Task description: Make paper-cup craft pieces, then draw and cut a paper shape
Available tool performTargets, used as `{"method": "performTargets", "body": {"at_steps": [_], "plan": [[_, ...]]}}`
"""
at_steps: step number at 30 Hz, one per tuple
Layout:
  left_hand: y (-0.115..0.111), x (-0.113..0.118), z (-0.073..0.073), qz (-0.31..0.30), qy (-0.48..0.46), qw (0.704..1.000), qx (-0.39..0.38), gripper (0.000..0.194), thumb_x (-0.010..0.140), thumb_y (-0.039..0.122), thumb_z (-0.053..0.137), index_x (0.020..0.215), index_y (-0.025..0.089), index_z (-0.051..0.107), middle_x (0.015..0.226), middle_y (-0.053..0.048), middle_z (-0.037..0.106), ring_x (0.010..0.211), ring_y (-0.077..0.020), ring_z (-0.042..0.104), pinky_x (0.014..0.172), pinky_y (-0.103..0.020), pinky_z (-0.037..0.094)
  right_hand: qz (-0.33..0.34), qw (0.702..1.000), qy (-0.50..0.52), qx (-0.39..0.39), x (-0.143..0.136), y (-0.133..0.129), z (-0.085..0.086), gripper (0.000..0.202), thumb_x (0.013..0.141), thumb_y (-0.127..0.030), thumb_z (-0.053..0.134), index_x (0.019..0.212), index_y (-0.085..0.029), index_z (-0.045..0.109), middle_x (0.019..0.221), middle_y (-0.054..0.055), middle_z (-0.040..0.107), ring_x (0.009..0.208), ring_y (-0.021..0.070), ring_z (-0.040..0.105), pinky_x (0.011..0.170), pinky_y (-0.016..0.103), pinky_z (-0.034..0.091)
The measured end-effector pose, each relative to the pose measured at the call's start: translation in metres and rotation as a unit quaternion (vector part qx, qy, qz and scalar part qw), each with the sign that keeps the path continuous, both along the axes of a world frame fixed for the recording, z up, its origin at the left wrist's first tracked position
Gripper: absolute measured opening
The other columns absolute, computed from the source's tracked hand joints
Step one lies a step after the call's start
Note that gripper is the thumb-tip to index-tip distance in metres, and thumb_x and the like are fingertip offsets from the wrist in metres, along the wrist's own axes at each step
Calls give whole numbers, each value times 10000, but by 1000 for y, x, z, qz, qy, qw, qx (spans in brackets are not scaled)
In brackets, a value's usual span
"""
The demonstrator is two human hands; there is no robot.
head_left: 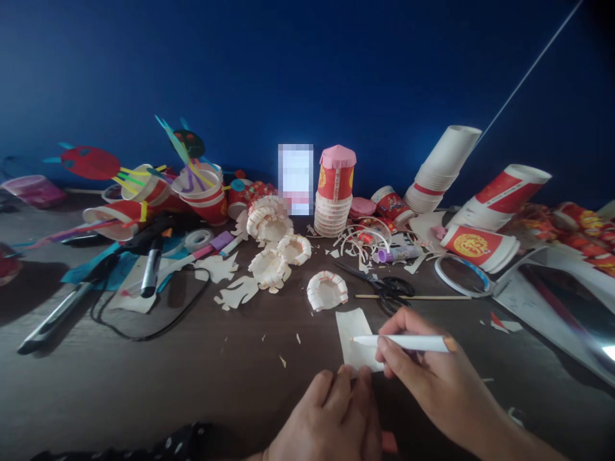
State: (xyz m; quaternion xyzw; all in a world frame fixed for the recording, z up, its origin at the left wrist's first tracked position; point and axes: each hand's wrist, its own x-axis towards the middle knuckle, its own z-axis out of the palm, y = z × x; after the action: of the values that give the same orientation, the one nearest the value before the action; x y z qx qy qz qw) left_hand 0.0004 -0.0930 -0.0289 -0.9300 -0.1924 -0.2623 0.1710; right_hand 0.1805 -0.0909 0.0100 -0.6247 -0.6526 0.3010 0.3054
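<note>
My right hand (427,371) grips a white marker (408,343) with an orange back end. Its tip points left and meets a small piece of white paper (353,326) on the dark table, though I cannot tell if it has left a mark. Over the paper's near edge lies my left hand (331,416), its fingers together and bent, holding the piece down. Part of a red scrap (389,442) shows beside that hand. Just beyond the paper sits a white ring-shaped paper cup base (327,292) with folded edges, near black-handled scissors (389,288).
Stacked paper cups (442,169) lean at the back right; a red cup stack with a pink top (336,192) stands in the centre. A lit, blurred screen (296,179) is beside it. At left lie a glue gun (72,317), its black cord and a black marker (152,267).
</note>
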Motion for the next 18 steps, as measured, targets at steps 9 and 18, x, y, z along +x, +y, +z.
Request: {"method": "performTargets", "body": {"at_steps": [9, 18], "plan": [[-1, 1, -1, 0, 3, 1000, -10, 191, 895, 238, 485, 909, 119, 635, 968, -81, 689, 844, -203, 617, 710, -314, 420, 4, 1000, -20, 0, -2, -1, 6, 207, 845, -328, 443, 677, -221, 501, 505, -40, 547, 456, 122, 514, 438, 222, 402], [-1, 0, -2, -3, 17, 1000, -4, 186, 885, 243, 501, 930, 118, 631, 992, -86, 681, 851, -210, 618, 706, -319, 417, 11, 1000, -24, 3, -3, 0, 8, 205, 838, -330, 444, 674, -219, 498, 512, -39, 546, 463, 122, 518, 446, 222, 407]]}}
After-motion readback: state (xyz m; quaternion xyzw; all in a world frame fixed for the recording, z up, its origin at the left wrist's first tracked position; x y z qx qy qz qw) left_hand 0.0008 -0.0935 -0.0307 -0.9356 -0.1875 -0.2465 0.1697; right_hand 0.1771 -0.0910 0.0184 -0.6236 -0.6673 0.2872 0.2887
